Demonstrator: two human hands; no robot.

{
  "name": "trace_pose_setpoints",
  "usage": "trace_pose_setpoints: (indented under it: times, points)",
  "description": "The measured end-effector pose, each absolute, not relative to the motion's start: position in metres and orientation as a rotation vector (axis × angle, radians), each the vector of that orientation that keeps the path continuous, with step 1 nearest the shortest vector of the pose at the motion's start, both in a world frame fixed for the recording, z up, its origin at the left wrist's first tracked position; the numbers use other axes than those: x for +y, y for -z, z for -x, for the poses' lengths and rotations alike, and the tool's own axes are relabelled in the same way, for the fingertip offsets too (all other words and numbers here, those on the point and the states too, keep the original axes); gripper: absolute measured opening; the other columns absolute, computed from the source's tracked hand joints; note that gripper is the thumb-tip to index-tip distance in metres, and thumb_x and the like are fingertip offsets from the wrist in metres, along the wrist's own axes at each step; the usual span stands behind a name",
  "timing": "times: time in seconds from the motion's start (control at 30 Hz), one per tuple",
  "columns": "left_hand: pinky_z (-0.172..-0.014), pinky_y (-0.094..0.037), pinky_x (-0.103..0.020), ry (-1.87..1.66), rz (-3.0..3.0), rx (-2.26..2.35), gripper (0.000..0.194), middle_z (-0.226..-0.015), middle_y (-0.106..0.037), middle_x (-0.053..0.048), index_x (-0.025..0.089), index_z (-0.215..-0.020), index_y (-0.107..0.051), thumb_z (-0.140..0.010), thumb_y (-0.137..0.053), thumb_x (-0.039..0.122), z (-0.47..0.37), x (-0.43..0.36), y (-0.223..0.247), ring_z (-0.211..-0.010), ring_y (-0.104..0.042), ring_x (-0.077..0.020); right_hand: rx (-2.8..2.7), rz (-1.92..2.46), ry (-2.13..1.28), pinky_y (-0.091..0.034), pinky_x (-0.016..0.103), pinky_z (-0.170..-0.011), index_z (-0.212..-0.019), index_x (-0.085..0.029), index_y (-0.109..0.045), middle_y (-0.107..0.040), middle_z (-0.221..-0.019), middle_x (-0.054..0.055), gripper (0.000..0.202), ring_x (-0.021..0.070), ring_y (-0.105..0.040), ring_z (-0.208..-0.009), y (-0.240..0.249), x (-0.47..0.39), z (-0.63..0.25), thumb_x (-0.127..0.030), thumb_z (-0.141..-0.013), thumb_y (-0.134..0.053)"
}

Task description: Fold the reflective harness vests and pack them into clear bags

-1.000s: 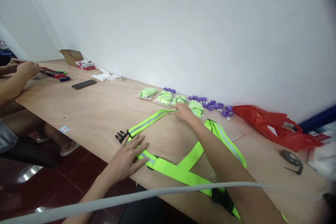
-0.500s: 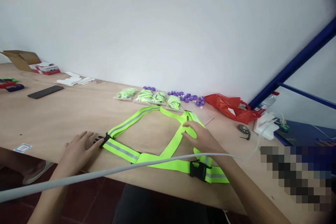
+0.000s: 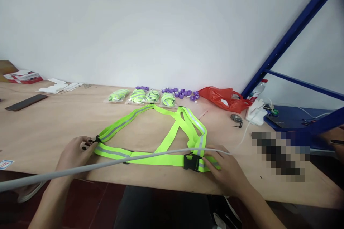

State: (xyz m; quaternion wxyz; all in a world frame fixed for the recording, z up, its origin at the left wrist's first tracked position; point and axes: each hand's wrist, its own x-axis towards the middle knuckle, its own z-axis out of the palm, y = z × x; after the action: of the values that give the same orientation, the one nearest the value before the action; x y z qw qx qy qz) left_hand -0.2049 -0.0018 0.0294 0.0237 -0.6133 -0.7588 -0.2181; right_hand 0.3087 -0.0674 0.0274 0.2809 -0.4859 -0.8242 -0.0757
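Note:
A neon-yellow reflective vest (image 3: 158, 159) made of straps with grey stripes lies spread on the table. At its left end, my left hand (image 3: 73, 154) pinches a black buckle (image 3: 96, 139) between thumb and fingers. A second black buckle (image 3: 191, 162) sits fastened to the straps at the lower right. Just beside that buckle, my right hand (image 3: 228, 170) has its thumb and fingers around the strap end, partly covering it. A white cable (image 3: 113, 164) crosses in front of the vest and both forearms.
Several bagged reflective vests (image 3: 138, 96) and purple rings (image 3: 181, 93) lie along the wall. Right of them are a red plastic bag (image 3: 224, 98), a tape measure (image 3: 236, 118) and a white power strip (image 3: 256, 112). A dark flat bar (image 3: 26, 102) lies left. Another person's arm (image 3: 333, 139) shows right.
My right hand has moved from the upper cross straps down to the strap by the right buckle. My left hand has closed on the left buckle. The view has shifted right.

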Motion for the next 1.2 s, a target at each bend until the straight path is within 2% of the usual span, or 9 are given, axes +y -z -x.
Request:
trace_pose_setpoints:
  times: [0.2,0.37,0.47,0.57,0.67,0.83,1.03,1.13,1.2]
  points:
    - [-0.098,-0.053,-0.043,1.062,2.127,-1.725,0.016,-0.114,-0.064,-0.004,0.024,-0.079,-0.046,-0.092,-0.052,0.03,0.169,-0.004,-0.052,-0.116,-0.062,-0.0265,-2.274,1.163,0.359,-0.055,0.038,-0.083,-0.096,-0.022,-0.066,-0.076,-0.104,0.009,0.017,0.0261,-0.071,-0.102,-0.015,-0.08,-0.286,-0.023,-0.101,-0.051]
    - [-0.117,-0.035,-0.059,0.831,2.662,-1.225,0.005,-0.125,-0.068,-0.008,0.023,-0.089,-0.053,-0.09,-0.055,0.018,0.097,-0.016,-0.043,-0.135,-0.053,-0.0318,-2.358,1.152,0.269,-0.056,0.041,-0.089,-0.098,-0.022,-0.067,-0.076,-0.113,0.01,0.015,0.0262,-0.07,-0.106,-0.011,-0.083,-0.277,-0.024,-0.101,-0.053]
    - [-0.123,-0.029,-0.058,0.738,2.803,-1.155,0.016,-0.13,-0.068,-0.007,0.022,-0.103,-0.058,-0.094,-0.049,0.012,0.056,-0.032,-0.022,-0.14,-0.049,-0.0296,-2.37,1.159,0.221,-0.055,0.043,-0.095,-0.102,-0.022,-0.068,-0.075,-0.118,0.011,0.013,0.0274,-0.067,-0.116,-0.01,-0.084,-0.278,-0.025,-0.099,-0.056]
    - [-0.123,-0.029,-0.059,0.697,2.878,-1.181,0.021,-0.138,-0.064,-0.009,0.022,-0.121,-0.058,-0.101,-0.051,0.022,0.038,-0.042,-0.008,-0.141,-0.049,-0.0306,-2.377,1.179,0.186,-0.056,0.044,-0.097,-0.106,-0.021,-0.068,-0.074,-0.122,0.011,0.014,0.028,-0.066,-0.12,-0.008,-0.087,-0.28,-0.025,-0.099,-0.057]
    - [-0.124,-0.028,-0.058,0.646,2.968,-1.187,0.028,-0.147,-0.058,-0.011,0.022,-0.13,-0.057,-0.103,-0.054,0.031,0.041,-0.042,-0.008,-0.145,-0.044,-0.0306,-2.358,1.196,0.117,-0.057,0.043,-0.096,-0.109,-0.022,-0.068,-0.073,-0.125,0.011,0.014,0.0272,-0.067,-0.117,-0.006,-0.091,-0.284,-0.027,-0.099,-0.058]
    - [-0.127,-0.023,-0.055,0.58,3.086,-1.218,0.038,-0.149,-0.056,-0.012,0.021,-0.141,-0.048,-0.104,-0.051,0.028,0.048,-0.039,-0.026,-0.15,-0.038,-0.0274,-2.225,1.266,-0.028,-0.059,0.042,-0.092,-0.119,-0.026,-0.066,-0.072,-0.126,0.01,0.023,0.0269,-0.069,-0.113,-0.007,-0.088,-0.298,-0.033,-0.099,-0.059]
    - [-0.126,-0.022,-0.056,0.488,3.253,-1.064,0.066,-0.165,-0.036,-0.011,0.024,-0.157,-0.033,-0.098,-0.061,0.027,-0.008,-0.052,-0.035,-0.155,-0.026,-0.029,-1.899,1.392,-0.121,-0.053,0.047,-0.103,-0.122,-0.024,-0.063,-0.067,-0.129,0.011,0.029,0.0281,-0.063,-0.123,-0.024,-0.024,-0.323,-0.037,-0.098,-0.054]
    - [-0.123,-0.022,-0.064,0.331,3.306,-1.059,0.079,-0.169,-0.024,-0.014,0.029,-0.159,-0.033,-0.091,-0.073,0.041,-0.041,-0.06,-0.028,-0.155,-0.021,-0.0371,-1.723,1.574,-0.237,-0.058,0.042,-0.09,-0.133,-0.021,-0.054,-0.065,-0.13,0.013,0.044,0.0262,-0.067,-0.112,-0.032,0.027,-0.324,-0.041,-0.094,-0.056]
    - [-0.121,-0.021,-0.068,0.304,3.313,-1.061,0.083,-0.169,-0.021,-0.015,0.031,-0.16,-0.031,-0.09,-0.072,0.054,-0.053,-0.062,-0.02,-0.154,-0.021,-0.0408,-1.731,1.632,-0.247,-0.058,0.041,-0.088,-0.136,-0.018,-0.053,-0.064,-0.131,0.015,0.048,0.0257,-0.068,-0.107,-0.035,0.062,-0.321,-0.041,-0.094,-0.057]
